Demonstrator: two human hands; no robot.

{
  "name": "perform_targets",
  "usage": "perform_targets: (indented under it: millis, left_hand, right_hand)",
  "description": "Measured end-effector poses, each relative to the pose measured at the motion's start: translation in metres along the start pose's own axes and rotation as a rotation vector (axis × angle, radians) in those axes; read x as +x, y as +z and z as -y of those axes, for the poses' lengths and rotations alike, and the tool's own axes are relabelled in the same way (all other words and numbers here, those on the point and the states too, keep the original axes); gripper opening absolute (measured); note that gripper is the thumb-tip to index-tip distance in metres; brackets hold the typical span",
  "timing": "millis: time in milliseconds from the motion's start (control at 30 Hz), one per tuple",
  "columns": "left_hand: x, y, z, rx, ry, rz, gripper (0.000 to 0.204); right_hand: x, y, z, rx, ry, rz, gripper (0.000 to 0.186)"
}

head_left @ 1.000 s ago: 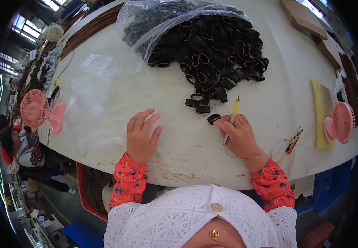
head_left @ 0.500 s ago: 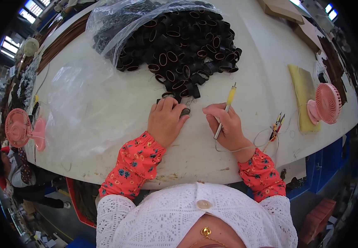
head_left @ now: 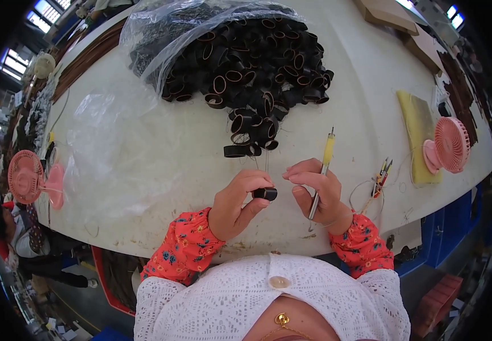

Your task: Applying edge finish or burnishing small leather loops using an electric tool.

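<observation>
My left hand (head_left: 235, 204) pinches a small black loop (head_left: 265, 194) between thumb and fingers, a short band with an oval opening. Thin loose threads trail from it toward the pile. My right hand (head_left: 321, 196), just to the right, holds a corded pen-shaped tool (head_left: 328, 152) with a silver shaft, a yellow section and a thin metal tip pointing away from me. Its thumb and forefinger are spread while the tool rests against the other fingers. Beyond both hands lies a large heap of similar black loops (head_left: 240, 62), several trailing toward me with stray threads.
Clear plastic (head_left: 143, 34) covers the heap's left part; another sheet (head_left: 109, 142) lies at left. Pink fans (head_left: 25, 176) stand at both sides, the right one (head_left: 449, 145) by a yellow pad (head_left: 416, 133). Pen-like tools (head_left: 381, 179) and a cord lie right of my right hand.
My left hand has drawn back toward me from the heap's near end with a black loop in it. My right hand has shifted slightly right and nearer, still holding the tool.
</observation>
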State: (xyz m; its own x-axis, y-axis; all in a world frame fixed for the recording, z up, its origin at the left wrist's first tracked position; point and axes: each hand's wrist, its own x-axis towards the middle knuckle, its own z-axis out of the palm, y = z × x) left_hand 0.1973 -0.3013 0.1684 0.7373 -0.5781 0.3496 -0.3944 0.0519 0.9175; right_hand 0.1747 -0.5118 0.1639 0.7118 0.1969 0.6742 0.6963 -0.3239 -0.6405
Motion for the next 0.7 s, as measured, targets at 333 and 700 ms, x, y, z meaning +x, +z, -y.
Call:
perform_targets:
  millis: [333,700]
  left_hand:
    - [-0.013,0.005,-0.002,0.047,-0.043,0.340,0.030]
    - [-0.011,0.006,0.011,0.221,-0.003,-0.027,0.038]
  right_hand:
    - [-0.002,-0.003,-0.003,0.087,-0.048,0.065,0.034]
    - [-0.001,-0.003,-0.004,0.333,0.274,-0.037,0.029]
